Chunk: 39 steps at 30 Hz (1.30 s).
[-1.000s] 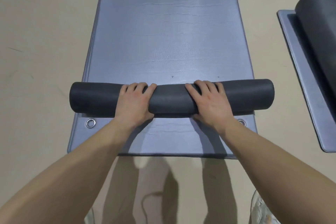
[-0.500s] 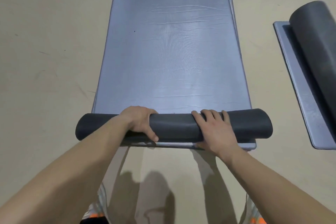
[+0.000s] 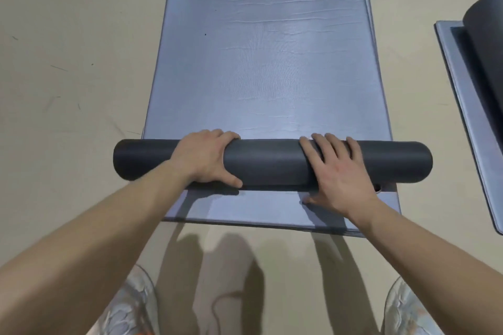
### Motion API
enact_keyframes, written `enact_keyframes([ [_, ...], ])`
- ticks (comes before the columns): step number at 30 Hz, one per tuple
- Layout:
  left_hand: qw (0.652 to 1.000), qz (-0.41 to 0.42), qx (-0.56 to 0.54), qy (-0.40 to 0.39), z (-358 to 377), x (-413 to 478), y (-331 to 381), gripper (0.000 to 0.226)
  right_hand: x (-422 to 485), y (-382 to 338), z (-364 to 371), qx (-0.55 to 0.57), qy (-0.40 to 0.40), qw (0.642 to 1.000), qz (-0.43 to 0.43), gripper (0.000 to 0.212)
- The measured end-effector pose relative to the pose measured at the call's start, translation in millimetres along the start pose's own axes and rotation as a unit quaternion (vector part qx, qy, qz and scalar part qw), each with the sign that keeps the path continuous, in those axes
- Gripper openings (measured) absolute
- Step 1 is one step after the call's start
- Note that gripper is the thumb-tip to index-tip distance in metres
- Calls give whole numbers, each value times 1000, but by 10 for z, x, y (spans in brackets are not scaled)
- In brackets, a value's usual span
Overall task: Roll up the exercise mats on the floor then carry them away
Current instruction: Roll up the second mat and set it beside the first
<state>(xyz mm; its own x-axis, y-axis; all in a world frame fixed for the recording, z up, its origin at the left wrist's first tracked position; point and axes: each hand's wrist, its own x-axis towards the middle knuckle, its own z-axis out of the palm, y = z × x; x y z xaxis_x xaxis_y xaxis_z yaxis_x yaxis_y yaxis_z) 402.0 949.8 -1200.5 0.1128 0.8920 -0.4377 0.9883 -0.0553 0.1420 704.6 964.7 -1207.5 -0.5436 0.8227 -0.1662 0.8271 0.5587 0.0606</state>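
Left hand [image 3: 204,162] grips the matte dark roll [image 3: 272,164] of creased grey mat [image 3: 266,62]; right hand [image 3: 341,174] presses it, fingers straight.

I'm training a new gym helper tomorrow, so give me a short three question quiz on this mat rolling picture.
1. True or false: the left hand and the right hand are both on the dark roll.
2. Where is the second rolled mat? A) at the right edge of the view B) at the left edge C) under the person's feet
3. Fill in: beyond the roll, the blue-grey mat lies ___ on the floor.
Key: 1 true; 2 A; 3 flat.
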Motion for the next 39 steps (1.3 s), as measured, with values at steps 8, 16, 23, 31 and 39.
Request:
enact_keyframes([
  [8,975,1,125,182,485,-35,15,115,480,134,69,-4,-27,1000,-6,125],
  [16,998,-14,55,6,129,-75,93,107,415,9,-136,-16,-108,994,-28,102],
  [23,990,3,-45,-130,280,-617,244,109,-254,-154,-273,50,-185,981,-37,98],
  [31,998,-41,-35,-22,244,-688,344,112,-144,-106,-262,92,-188,978,12,118],
  [39,998,-45,-13,47,118,-372,263,106,151,59,-368,66,-95,993,11,127],
])
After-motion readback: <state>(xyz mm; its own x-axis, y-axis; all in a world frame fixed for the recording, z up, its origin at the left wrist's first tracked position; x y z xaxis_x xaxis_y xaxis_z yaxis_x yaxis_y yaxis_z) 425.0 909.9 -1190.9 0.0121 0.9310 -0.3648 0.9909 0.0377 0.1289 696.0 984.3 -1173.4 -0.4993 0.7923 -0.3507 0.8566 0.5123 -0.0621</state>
